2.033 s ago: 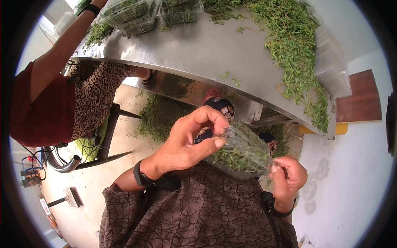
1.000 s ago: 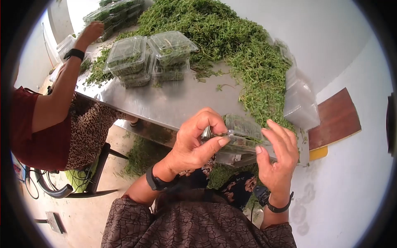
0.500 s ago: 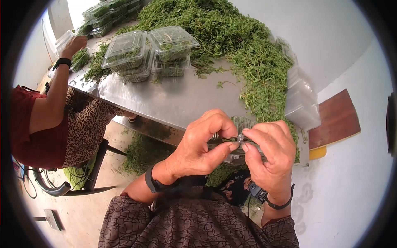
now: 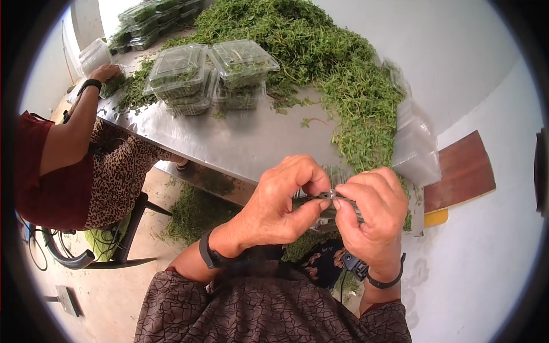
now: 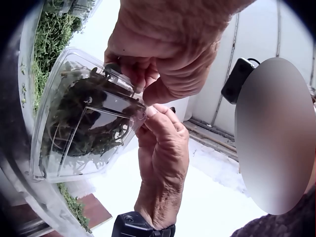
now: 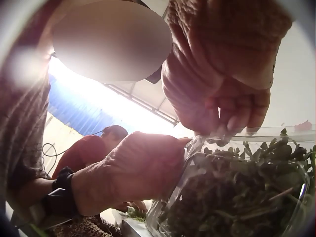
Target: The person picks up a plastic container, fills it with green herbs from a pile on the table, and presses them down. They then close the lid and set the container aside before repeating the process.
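A clear plastic box (image 5: 89, 123) filled with green sprigs is held up between both hands, its lid closed over the greens in the left wrist view. My left hand (image 4: 286, 200) pinches one edge of it between thumb and fingers. Right beside it, my right hand (image 4: 374, 214) pinches the same edge, the fingertips of both hands nearly meeting. In the right wrist view the packed greens (image 6: 237, 192) show through the clear wall. From the head view the hands cover much of the box.
On the metal table (image 4: 229, 143) lie a large heap of greens (image 4: 360, 91) and stacked filled boxes (image 4: 177, 74). Empty clear containers (image 4: 414, 143) stand at the right edge. Another person in a red top (image 4: 63, 160) sits at the left, a hand at the table.
The box has come up from over the lap toward the table edge. My right hand has left its far corner and moved left beside my left hand. The view has lifted toward the table.
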### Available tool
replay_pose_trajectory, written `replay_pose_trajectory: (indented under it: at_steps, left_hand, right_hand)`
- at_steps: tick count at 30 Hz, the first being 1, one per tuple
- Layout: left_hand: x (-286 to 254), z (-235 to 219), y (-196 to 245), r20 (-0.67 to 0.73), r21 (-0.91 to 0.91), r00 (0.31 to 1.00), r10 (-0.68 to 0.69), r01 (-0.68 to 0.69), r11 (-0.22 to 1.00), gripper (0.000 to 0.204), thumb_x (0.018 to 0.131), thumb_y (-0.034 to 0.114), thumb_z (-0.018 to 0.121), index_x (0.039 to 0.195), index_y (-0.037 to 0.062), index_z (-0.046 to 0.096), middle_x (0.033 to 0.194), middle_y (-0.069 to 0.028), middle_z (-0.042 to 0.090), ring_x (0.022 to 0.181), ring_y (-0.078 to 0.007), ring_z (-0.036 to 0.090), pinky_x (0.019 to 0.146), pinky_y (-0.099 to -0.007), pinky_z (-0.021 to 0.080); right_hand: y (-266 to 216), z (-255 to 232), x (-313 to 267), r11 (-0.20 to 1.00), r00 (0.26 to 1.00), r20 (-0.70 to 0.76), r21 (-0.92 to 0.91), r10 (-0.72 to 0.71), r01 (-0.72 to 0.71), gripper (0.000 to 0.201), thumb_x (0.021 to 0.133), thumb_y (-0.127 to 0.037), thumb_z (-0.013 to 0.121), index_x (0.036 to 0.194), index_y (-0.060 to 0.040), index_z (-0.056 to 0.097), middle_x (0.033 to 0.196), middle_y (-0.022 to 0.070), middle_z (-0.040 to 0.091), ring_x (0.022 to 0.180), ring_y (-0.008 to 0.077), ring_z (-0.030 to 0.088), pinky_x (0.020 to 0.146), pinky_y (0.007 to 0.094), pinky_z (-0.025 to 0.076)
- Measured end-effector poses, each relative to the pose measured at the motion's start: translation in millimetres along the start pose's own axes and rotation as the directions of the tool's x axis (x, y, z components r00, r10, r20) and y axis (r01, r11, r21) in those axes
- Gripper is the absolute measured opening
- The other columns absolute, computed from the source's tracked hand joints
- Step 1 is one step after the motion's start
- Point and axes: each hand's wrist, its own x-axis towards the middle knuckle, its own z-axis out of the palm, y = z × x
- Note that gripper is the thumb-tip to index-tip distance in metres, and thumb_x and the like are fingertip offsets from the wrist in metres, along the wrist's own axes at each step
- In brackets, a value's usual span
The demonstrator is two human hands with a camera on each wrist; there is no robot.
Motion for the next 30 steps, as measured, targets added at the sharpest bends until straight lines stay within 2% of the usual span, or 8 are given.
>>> replay_pose_trajectory:
  at_steps: [7,10,13,15,21,25,28,30]
  left_hand:
    - [0.9,-1.6,-0.9,0.004,0.011,1.000,0.007,-0.007,1.000,0.020,0.066,-0.004,0.063,0.082,0.0040,0.052,0.071,-0.0062,0.049,0.066,-0.0234,0.049,0.065,-0.0336,0.040]
    - [1.6,-3.5,-1.5,0.031,0.068,0.999,0.041,-0.043,0.997,0.021,0.066,-0.003,0.065,0.082,0.0032,0.052,0.075,-0.0055,0.054,0.067,-0.0199,0.053,0.062,-0.0299,0.043]
    - [1.8,-2.6,-0.9,0.010,0.020,1.000,0.010,-0.010,1.000,0.022,0.066,-0.005,0.063,0.082,0.0042,0.051,0.071,-0.0062,0.049,0.066,-0.0238,0.049,0.064,-0.0339,0.040]
    - [2.5,-4.7,-2.8,0.033,0.078,0.997,0.071,-0.073,0.994,0.022,0.066,-0.005,0.065,0.081,0.0029,0.051,0.074,-0.0060,0.053,0.067,-0.0217,0.053,0.061,-0.0312,0.043]
    - [3.2,-5.2,-4.7,0.037,0.098,0.992,0.119,-0.122,0.988,0.023,0.064,-0.006,0.065,0.080,0.0032,0.052,0.075,-0.0066,0.053,0.067,-0.0238,0.052,0.061,-0.0324,0.043]
    - [3.4,-6.0,-4.1,0.032,0.101,0.993,0.118,-0.120,0.988,0.022,0.065,-0.006,0.065,0.081,0.0031,0.052,0.075,-0.0068,0.053,0.067,-0.0236,0.053,0.061,-0.0325,0.043]
    - [3.0,-4.6,-2.0,0.012,0.092,0.999,0.049,-0.050,0.994,0.021,0.065,-0.004,0.065,0.081,0.0030,0.052,0.075,-0.0069,0.054,0.067,-0.0228,0.053,0.061,-0.0318,0.043]
    - [2.8,-1.6,-1.9,-0.024,0.027,1.000,0.018,-0.017,0.999,0.022,0.067,-0.005,0.063,0.084,0.0036,0.051,0.070,-0.0073,0.048,0.066,-0.0255,0.049,0.064,-0.0346,0.040]
  right_hand:
    - [1.5,0.8,2.3,0.999,0.999,0.016,-0.013,-0.049,0.050,0.026,0.058,0.002,0.069,0.082,-0.0027,0.060,0.077,0.0070,0.057,0.071,0.0264,0.055,0.063,0.0372,0.045]
    - [1.7,1.3,4.1,0.998,0.998,0.012,-0.010,-0.063,0.063,0.025,0.057,0.002,0.068,0.080,-0.0024,0.059,0.076,0.0071,0.057,0.071,0.0268,0.055,0.063,0.0373,0.045]
    - [2.0,2.5,5.4,0.997,0.997,0.008,-0.021,-0.075,0.075,0.023,0.057,0.002,0.068,0.078,-0.0026,0.059,0.074,0.0072,0.056,0.071,0.0272,0.055,0.064,0.0377,0.046]
    - [1.8,2.4,5.8,0.997,0.997,0.013,-0.017,-0.074,0.074,0.023,0.057,0.002,0.068,0.077,-0.0027,0.058,0.074,0.0074,0.056,0.070,0.0275,0.055,0.065,0.0380,0.047]
    - [1.2,2.4,7.5,0.997,0.997,0.031,0.001,-0.075,0.075,0.021,0.057,0.002,0.067,0.075,-0.0028,0.057,0.072,0.0078,0.055,0.070,0.0283,0.055,0.067,0.0390,0.049]
    - [3.8,4.1,6.9,0.996,0.996,0.032,0.009,-0.083,0.083,0.023,0.057,0.002,0.068,0.078,-0.0026,0.058,0.074,0.0078,0.056,0.071,0.0286,0.055,0.067,0.0392,0.050]
    - [7.8,3.5,6.7,0.997,0.996,0.044,0.023,-0.075,0.074,0.027,0.057,0.001,0.068,0.082,-0.0026,0.060,0.076,0.0078,0.056,0.072,0.0289,0.055,0.068,0.0391,0.049]
    - [8.0,2.1,8.0,0.995,0.994,0.050,-0.014,-0.100,0.101,0.028,0.057,0.001,0.068,0.084,-0.0026,0.060,0.077,0.0077,0.057,0.073,0.0290,0.055,0.069,0.0392,0.049]
